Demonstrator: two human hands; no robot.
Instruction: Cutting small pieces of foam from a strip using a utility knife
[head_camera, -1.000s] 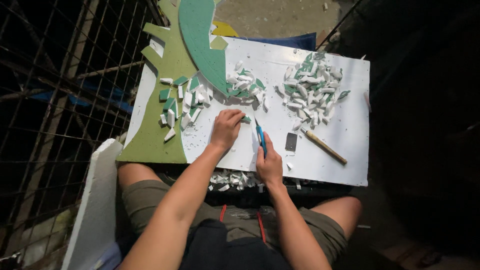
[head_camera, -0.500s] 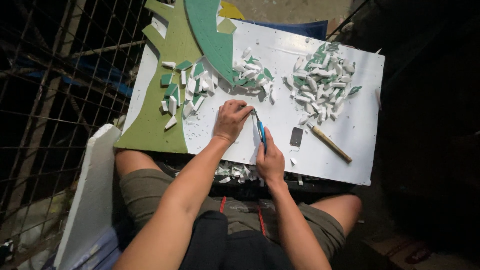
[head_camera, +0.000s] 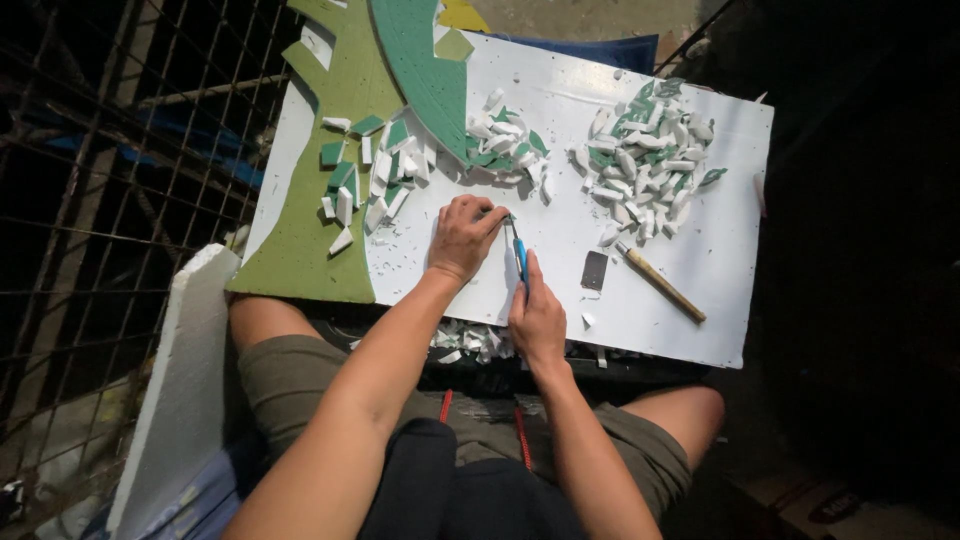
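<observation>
A white foam board (head_camera: 560, 120) with green painted shapes lies across my lap. My left hand (head_camera: 463, 237) presses down on the board near its middle, fingers curled over a small piece that I cannot make out. My right hand (head_camera: 537, 318) grips a blue craft knife (head_camera: 520, 255), its tip on the board just right of my left fingertips. Small white and green foam chips lie in heaps: one pile (head_camera: 645, 160) at the upper right, another pile (head_camera: 505, 150) above my left hand, a third pile (head_camera: 365, 180) on the olive-green area.
A wooden-handled tool (head_camera: 660, 283) and a small dark blade (head_camera: 594, 270) lie on the board right of my right hand. Foam scraps (head_camera: 470, 342) litter my lap. A white foam slab (head_camera: 180, 380) leans at my left. A wire mesh fence (head_camera: 90, 200) stands on the left.
The view has shifted slightly, so the board sits a bit differently in frame. My hands stay together at the same spot on the board, the knife still at my left fingertips.
</observation>
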